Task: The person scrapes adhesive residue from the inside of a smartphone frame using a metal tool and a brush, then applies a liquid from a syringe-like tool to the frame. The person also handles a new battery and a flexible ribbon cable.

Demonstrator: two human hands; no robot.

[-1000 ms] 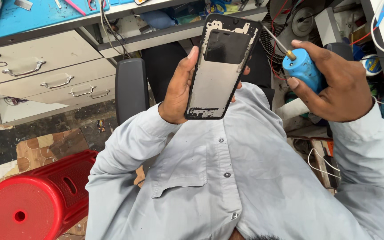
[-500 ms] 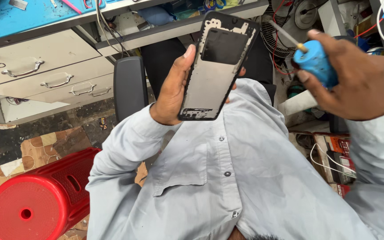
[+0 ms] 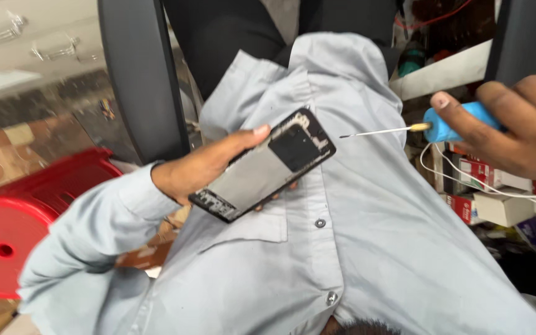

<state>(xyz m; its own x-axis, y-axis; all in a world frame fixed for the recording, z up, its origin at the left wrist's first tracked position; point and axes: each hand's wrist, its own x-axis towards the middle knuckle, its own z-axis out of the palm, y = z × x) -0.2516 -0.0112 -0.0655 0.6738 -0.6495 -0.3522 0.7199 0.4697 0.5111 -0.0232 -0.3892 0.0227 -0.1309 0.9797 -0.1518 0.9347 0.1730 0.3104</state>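
Left hand (image 3: 203, 169) gripping opened phone frame (image 3: 263, 164), right hand (image 3: 516, 124) at 2 o'clock holding blue-handled screwdriver (image 3: 426, 128), tip near frame, red stool (image 3: 20, 223) at 8 o'clock

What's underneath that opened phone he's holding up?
Beneath the opened phone lies the grey shirt. The left hand grips its edge, fingertips peeking out below. The rest of those fingers is covered.
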